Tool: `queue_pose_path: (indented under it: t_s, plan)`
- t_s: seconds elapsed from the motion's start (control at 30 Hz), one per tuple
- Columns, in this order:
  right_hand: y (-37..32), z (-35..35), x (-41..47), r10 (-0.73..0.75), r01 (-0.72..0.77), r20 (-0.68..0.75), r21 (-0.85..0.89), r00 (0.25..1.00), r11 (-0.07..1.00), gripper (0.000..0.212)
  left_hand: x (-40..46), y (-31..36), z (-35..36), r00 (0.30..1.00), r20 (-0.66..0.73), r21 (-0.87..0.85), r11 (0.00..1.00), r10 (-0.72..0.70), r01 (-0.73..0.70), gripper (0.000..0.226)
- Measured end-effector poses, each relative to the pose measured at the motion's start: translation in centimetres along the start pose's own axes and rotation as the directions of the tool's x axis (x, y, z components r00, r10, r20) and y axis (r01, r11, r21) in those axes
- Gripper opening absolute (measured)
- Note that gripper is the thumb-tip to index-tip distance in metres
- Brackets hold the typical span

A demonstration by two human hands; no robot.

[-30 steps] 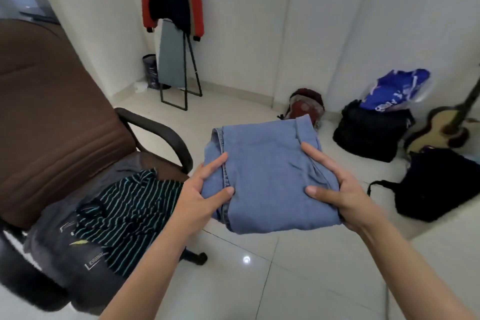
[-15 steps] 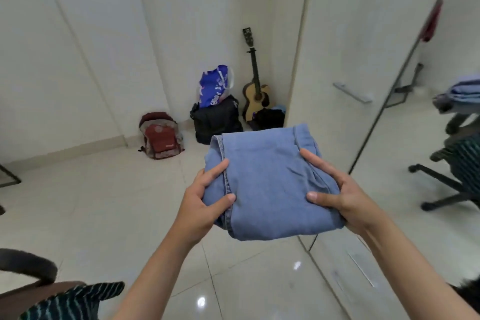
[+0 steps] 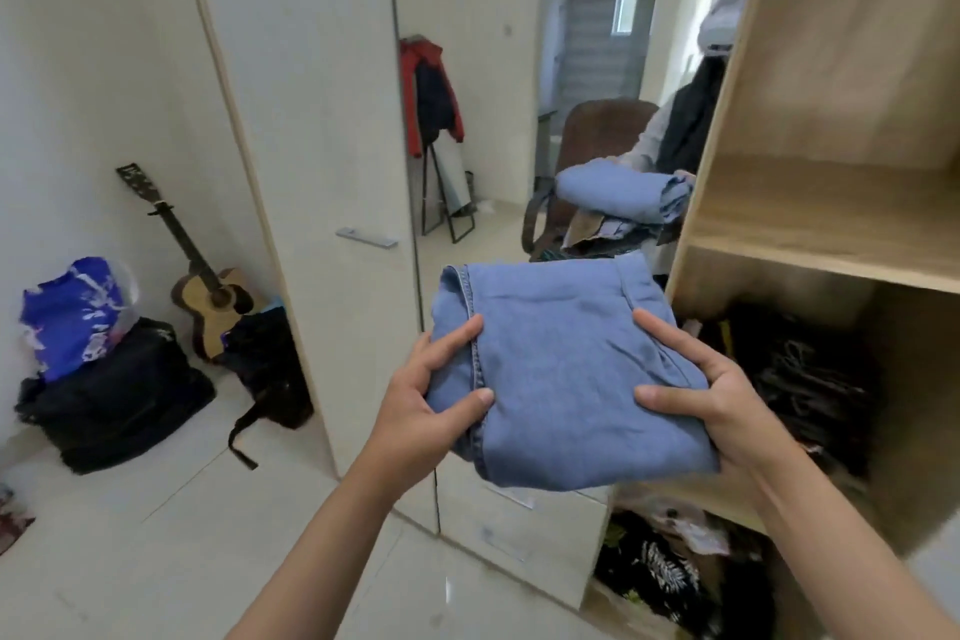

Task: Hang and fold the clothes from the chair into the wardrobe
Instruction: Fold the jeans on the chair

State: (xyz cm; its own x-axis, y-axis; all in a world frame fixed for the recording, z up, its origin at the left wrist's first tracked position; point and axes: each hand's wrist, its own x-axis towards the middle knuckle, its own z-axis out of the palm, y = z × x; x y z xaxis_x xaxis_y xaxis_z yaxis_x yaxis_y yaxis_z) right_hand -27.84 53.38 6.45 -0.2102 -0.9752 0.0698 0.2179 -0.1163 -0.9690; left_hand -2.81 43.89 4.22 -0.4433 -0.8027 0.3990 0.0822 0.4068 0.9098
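Note:
I hold a folded pair of light blue jeans (image 3: 561, 364) flat in front of me. My left hand (image 3: 426, 405) grips its left edge along the seam, and my right hand (image 3: 711, 390) grips its right edge. The open wooden wardrobe (image 3: 810, 250) stands just to the right, with a bare shelf at upper right and dark clothes (image 3: 810, 379) in the compartment below. The wardrobe's mirror door (image 3: 498, 68) reflects the brown chair (image 3: 597, 130) and the jeans.
A white closed wardrobe door with a metal handle (image 3: 366, 238) stands to the left of the mirror. On the floor at left are a guitar (image 3: 208, 286), black bags (image 3: 114, 395) and a blue plastic bag (image 3: 72, 312). More patterned clothes (image 3: 660, 566) fill the bottom compartment.
My view has swung right from the chair, past the guitar corner, to the open wardrobe. The folded jeans stay held in both hands the same way.

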Motion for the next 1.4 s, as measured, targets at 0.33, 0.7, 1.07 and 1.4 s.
queue_pose_path:
  t_s: [0.33, 0.7, 1.07, 1.4]
  plan:
    - [-9.8, -11.3, -4.8, -0.263, 0.244, -0.261, -0.103, 0.929, 0.964, 0.064, 9.6, 5.0, 14.1, 0.934, 0.241, -0.149, 0.961, 0.263, -0.233, 0.059]
    - [-21.8, -22.1, -0.5, -0.552, 0.492, -0.251, -0.266, 0.795, 0.829, 0.069, 24.0, 11.5, 26.8, 0.827, 0.268, -0.274, 0.862, 0.495, -0.427, 0.061]
    - [-22.8, -32.1, 11.8, -0.585, 0.552, -0.328, -0.198, 0.741, 0.81, 0.071, 37.4, 8.4, 34.6, 0.883, 0.213, -0.324, 0.883, 0.418, -0.339, 0.062]
    - [-24.2, -40.1, 23.2, -0.515, 0.486, -0.428, -0.185, 0.743, 0.854, 0.07, 50.0, 4.3, 41.8, 0.956, 0.193, -0.354, 0.924, 0.221, -0.142, 0.067]
